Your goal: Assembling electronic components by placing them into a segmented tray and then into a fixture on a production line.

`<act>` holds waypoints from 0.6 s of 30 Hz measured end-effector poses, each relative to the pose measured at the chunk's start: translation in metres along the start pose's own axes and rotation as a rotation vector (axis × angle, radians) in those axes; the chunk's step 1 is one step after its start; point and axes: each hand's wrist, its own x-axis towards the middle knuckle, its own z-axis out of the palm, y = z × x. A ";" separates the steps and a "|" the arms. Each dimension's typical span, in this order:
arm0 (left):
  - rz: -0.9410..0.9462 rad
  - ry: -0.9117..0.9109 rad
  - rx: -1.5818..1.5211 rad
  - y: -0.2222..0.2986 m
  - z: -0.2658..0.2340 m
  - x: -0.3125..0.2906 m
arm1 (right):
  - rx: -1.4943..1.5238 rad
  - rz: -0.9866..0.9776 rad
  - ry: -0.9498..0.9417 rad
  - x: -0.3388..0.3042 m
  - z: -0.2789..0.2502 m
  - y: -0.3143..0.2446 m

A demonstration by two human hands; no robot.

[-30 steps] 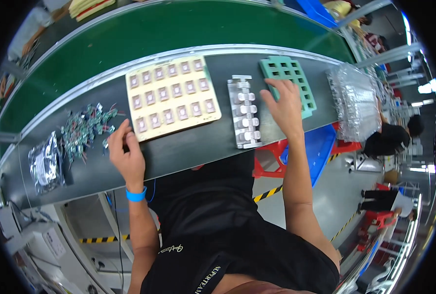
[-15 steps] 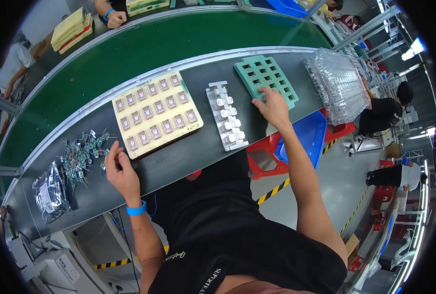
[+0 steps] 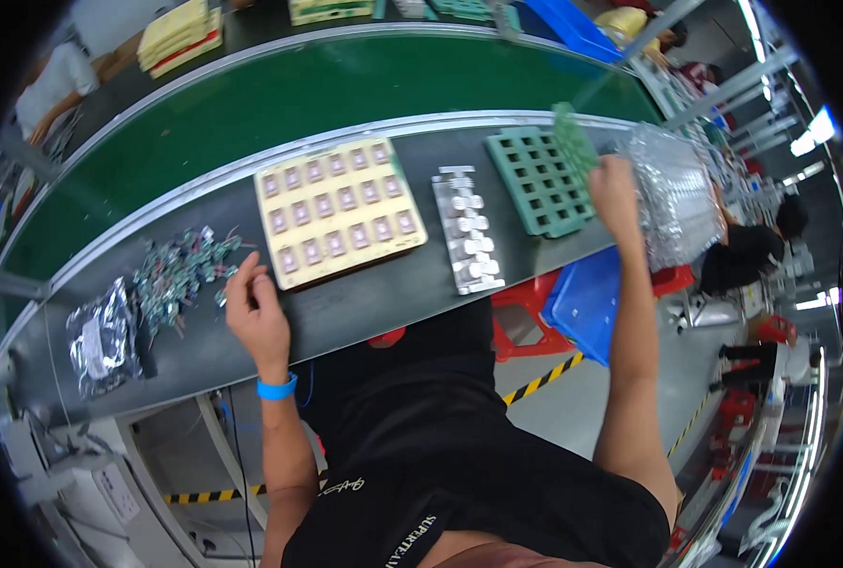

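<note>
My right hand (image 3: 617, 197) is closed on the edge of a thin green plate (image 3: 572, 140), tilted up beside a green tray (image 3: 538, 180) with rows of square openings. My left hand (image 3: 259, 312) rests at the bench's near side with fingers loosely curled and apart, holding nothing that I can see. Just beyond it lies a cream tray (image 3: 338, 248), its rows of recesses filled with small clear pinkish pieces. Between the two trays stands a narrow clear plastic holder (image 3: 457, 248) carrying several white rounded parts.
A heap of small green circuit boards with wires (image 3: 177, 277) and a silvery bag (image 3: 104, 343) lie at left. Clear plastic trays (image 3: 672, 194) are stacked at right. A blue bin (image 3: 582, 308) sits below the bench edge. Beyond runs a green conveyor belt (image 3: 346, 90).
My right hand has moved right from the green tray and lifted the green plate off it. My left hand stays near the cream tray's corner. The whole view has shifted slightly.
</note>
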 end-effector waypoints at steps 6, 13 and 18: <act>0.064 0.063 -0.003 0.004 0.002 0.001 | -0.062 0.020 -0.199 0.042 -0.028 0.076; 0.261 0.083 0.063 0.025 -0.009 0.006 | 0.146 -0.128 0.015 0.049 -0.094 -0.078; -0.101 -0.260 -0.452 0.089 -0.005 0.011 | 0.356 -0.398 0.146 0.032 -0.114 -0.164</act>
